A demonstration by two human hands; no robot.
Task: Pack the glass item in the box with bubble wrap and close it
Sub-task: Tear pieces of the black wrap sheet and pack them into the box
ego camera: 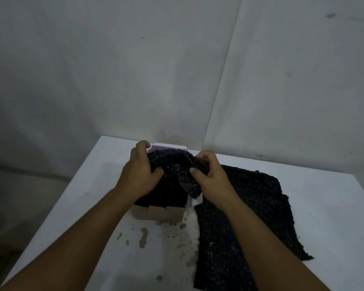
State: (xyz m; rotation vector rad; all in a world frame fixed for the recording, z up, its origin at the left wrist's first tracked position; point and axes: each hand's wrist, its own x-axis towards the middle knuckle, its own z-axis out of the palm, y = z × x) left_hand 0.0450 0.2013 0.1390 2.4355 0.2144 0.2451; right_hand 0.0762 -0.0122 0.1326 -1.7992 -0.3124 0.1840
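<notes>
both hands are closed on a wad of black bubble wrap (pixel 172 164) bunched over the open box (pixel 162 214), a little toward 12 o'clock of the frame centre. the left hand (pixel 138 175) clamps the wad from its 9 o'clock side, fingers curled over the top edge and thumb pressed into the folds. the right hand (pixel 210 175) grips it from 3 o'clock, thumb and curled fingers pinching a loose flap that hangs down toward 6 o'clock. the hands sit near each other but do not touch; the wad fills the gap between them.

the box is mostly hidden. only its brown cardboard front edge shows at 6 o'clock of the wad, a pale purple and white flap (pixel 168 147) peeks out at 12 o'clock, and a sliver of purple shows at its right side beside the right wrist. the inside of the box looks dark, probably lined with more wrap, though the dim light makes that hard to settle. the glass item cannot be seen; whether it is inside the wad or in the box cannot be told.

a second, flat sheet of black bubble wrap (pixel 250 217) lies on the white table (pixel 324 206) at 4 o'clock of the box, partly under the right forearm and cut off by the bottom edge. brown stains (pixel 143 237) mark the table at 6 o'clock of the box. grey walls (pixel 135 70) rise behind.
</notes>
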